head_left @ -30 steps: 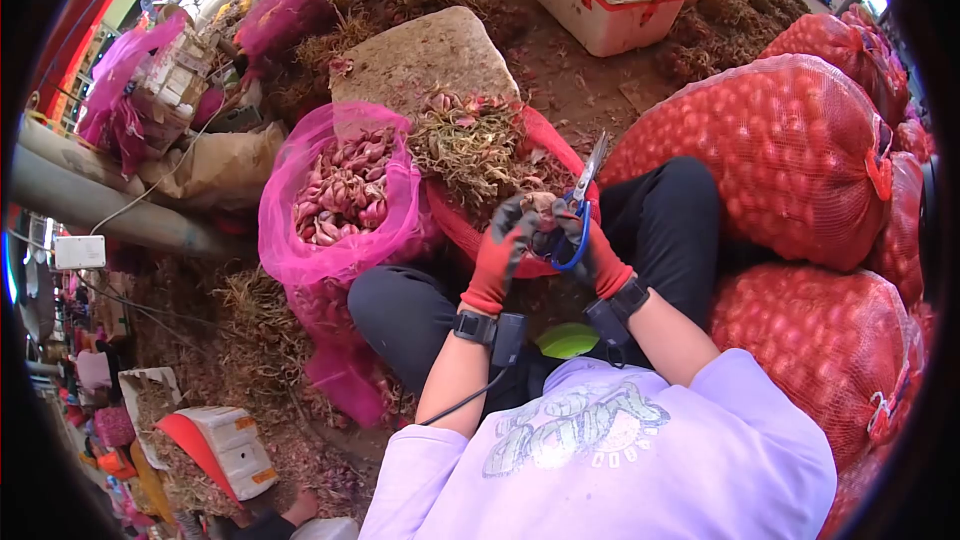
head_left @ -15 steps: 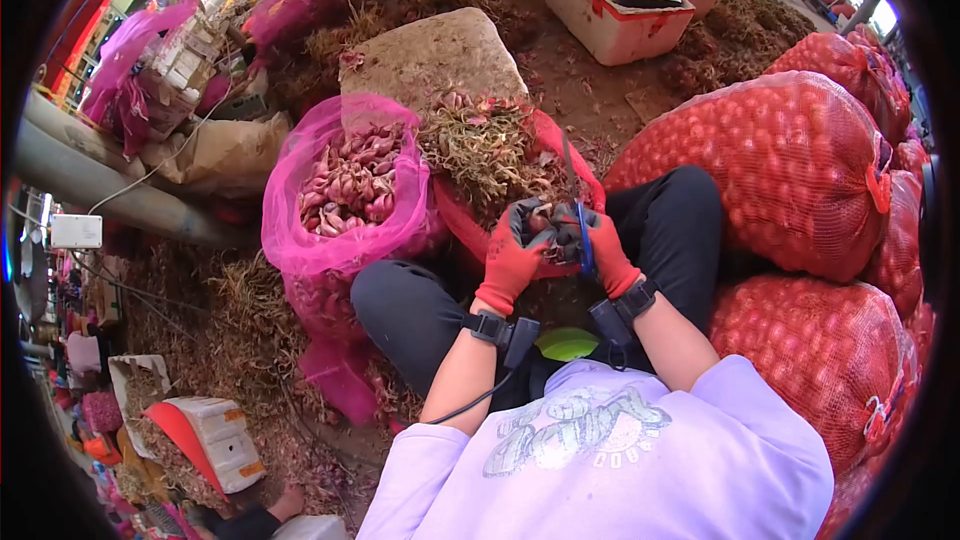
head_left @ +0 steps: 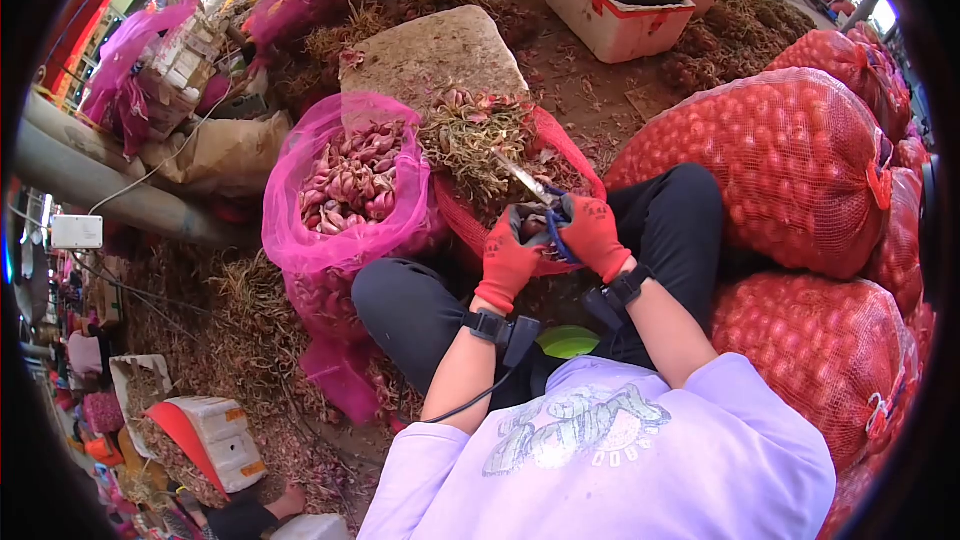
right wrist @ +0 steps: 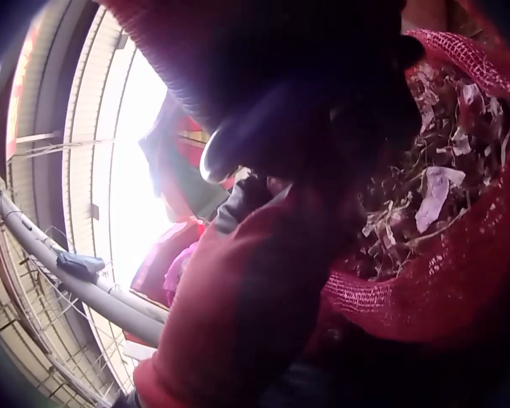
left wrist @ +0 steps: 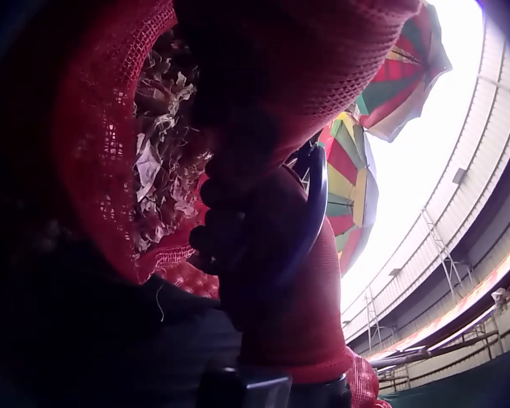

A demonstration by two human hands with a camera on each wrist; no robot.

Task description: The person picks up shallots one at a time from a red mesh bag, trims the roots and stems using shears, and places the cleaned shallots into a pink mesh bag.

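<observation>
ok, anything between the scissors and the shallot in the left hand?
Nothing visible. The left hand grips the shallot right beside the right hand, which holds the scissors; the blades angle up-left just above it, over the red mesh bag. Wrist views too dark to confirm.

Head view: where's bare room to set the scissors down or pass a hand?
The flat stone slab behind the pink bag has a bare top. Mostly bare ground lies between slab, white crate and big red sack. Crowded: the lap, where the left hand holds a shallot and the right hand the scissors over the trimmings sack.
</observation>
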